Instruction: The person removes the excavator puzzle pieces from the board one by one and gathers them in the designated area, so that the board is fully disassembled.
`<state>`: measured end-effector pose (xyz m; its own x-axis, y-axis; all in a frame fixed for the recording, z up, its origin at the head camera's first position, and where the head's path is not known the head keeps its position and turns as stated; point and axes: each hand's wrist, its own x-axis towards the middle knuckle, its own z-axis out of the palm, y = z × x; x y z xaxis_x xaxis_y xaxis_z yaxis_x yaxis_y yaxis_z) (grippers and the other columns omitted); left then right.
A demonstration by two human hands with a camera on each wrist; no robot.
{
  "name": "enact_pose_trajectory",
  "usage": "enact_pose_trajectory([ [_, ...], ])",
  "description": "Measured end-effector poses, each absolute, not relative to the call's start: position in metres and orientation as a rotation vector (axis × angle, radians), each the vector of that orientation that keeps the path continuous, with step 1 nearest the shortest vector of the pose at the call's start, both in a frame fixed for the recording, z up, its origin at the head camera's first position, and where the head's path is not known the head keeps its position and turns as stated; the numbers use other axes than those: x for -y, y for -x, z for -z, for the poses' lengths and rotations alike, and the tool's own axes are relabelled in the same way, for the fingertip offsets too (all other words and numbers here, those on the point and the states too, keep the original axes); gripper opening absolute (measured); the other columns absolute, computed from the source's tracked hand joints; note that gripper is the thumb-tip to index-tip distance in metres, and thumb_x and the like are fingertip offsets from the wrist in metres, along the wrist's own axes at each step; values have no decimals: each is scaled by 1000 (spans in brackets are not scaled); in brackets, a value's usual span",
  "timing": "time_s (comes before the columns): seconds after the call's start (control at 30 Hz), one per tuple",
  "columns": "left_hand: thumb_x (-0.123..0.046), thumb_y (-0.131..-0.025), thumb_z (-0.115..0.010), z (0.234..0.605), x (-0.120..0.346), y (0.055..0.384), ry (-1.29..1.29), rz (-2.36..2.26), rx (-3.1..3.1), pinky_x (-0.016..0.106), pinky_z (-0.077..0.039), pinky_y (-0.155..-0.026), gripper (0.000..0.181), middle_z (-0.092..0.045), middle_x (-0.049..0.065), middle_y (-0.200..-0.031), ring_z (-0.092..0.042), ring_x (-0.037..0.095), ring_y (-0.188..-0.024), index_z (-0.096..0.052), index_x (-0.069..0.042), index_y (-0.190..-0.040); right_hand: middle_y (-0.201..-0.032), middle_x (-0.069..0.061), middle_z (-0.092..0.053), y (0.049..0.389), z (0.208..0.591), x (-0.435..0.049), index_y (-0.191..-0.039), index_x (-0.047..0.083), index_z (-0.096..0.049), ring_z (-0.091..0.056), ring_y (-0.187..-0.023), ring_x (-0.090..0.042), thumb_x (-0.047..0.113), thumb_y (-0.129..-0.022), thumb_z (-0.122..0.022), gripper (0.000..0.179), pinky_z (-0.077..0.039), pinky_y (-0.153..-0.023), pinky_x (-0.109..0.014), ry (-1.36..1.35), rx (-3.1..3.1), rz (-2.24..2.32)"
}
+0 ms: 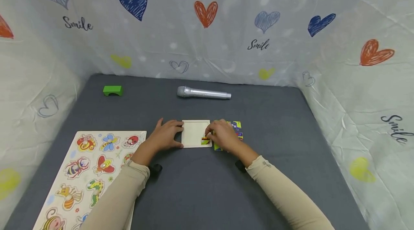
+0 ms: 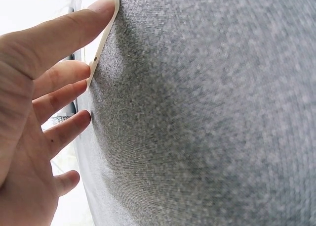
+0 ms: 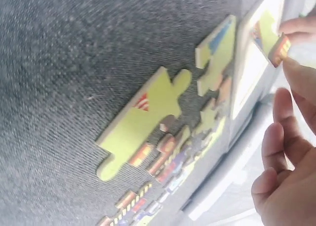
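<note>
A pale wooden puzzle tray (image 1: 193, 132) lies at mid-table. My left hand (image 1: 165, 135) touches its left edge, thumb at the near corner and fingertips farther up, with the fingers spread and fairly straight. Over the tray's right side, my right hand (image 1: 224, 136) pinches a small jigsaw piece (image 3: 280, 50) between thumb and fingertip, tilted up. A yellow-green jigsaw piece (image 3: 267, 30) lies in the tray's near right corner beside it. Several loose jigsaw pieces (image 3: 143, 119) are spread just right of the tray, partly hidden under my right hand in the head view.
A silver microphone (image 1: 203, 93) lies beyond the tray. The green arch block (image 1: 113, 90) stands at the far left. At the near left is a large insect picture board (image 1: 87, 160), partly under my left forearm. Printed cloth (image 1: 226, 54) hangs around the table's back and sides.
</note>
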<state>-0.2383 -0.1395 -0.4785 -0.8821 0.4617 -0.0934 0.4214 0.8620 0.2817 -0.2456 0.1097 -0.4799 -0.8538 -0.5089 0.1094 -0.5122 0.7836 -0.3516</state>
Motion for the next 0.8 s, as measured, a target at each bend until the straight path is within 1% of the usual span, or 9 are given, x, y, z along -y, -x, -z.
enact_pose_trajectory([
  [0.1, -40, -75, -83, 479, 142, 239, -700, -388, -2879, 68, -11, -111, 66, -48, 7, -146, -37, 30, -139, -64, -6, -129, -87, 8, -71, 242, 474, -112, -86, 20, -71, -58, -89, -17, 20, -88, -72, 2, -43, -85, -44, -844, 2957, -705],
  [0.17, -40, -75, -83, 481, 147, 238, -692, -395, -2883, 68, -10, -111, 67, -48, 8, -146, -37, 31, -139, -63, -6, -129, -86, 7, -72, 242, 467, -117, -89, 17, -71, -60, -84, -14, 21, -90, -70, 4, -44, -87, -45, -848, 2976, -792],
  [0.23, -40, -75, -83, 482, 153, 236, -686, -399, -2894, 69, -11, -110, 67, -49, 9, -145, -38, 32, -138, -63, -5, -129, -87, 6, -71, 243, 462, -127, -92, 16, -70, -61, -79, -11, 21, -92, -67, 6, -46, -86, -44, -814, 3007, -870],
  [0.3, -39, -74, -83, 482, 162, 232, -652, -411, -2913, 69, -11, -110, 67, -50, 10, -144, -39, 32, -137, -63, -5, -128, -87, 7, -70, 247, 458, -140, -93, 17, -70, -61, -77, -8, 21, -94, -66, 6, -47, -83, -41, -774, 3051, -907],
  [0.4, -39, -74, -83, 482, 173, 228, -625, -409, -2934, 70, -11, -109, 67, -51, 11, -144, -40, 34, -136, -63, -5, -128, -85, 6, -69, 253, 460, -164, -92, 16, -70, -60, -74, -6, 18, -94, -66, 5, -49, -73, -34, -715, 3137, -908],
  [0.5, -40, -75, -83, 482, 182, 225, -599, -405, -2943, 70, -12, -109, 67, -50, 12, -144, -40, 35, -136, -63, -5, -128, -85, 4, -69, 258, 463, -181, -93, 12, -71, -60, -74, -8, 15, -93, -66, 6, -48, -68, -30, -719, 3225, -907],
  [0.6, -40, -75, -82, 482, 186, 223, -590, -399, -2952, 70, -12, -108, 67, -51, 12, -143, -40, 35, -136, -63, -4, -128, -85, 3, -70, 260, 469, -188, -94, 11, -71, -61, -73, -8, 14, -93, -66, 6, -48, -66, -29, -734, 3274, -915],
  [0.8, -40, -74, -82, 485, 188, 223, -608, -416, -2961, 71, -12, -108, 66, -51, 13, -142, -40, 35, -135, -64, -4, -127, -82, 5, -70, 259, 477, -187, -92, 12, -71, -58, -70, -6, 13, -92, -66, 5, -47, -66, -28, -718, 3280, -886],
])
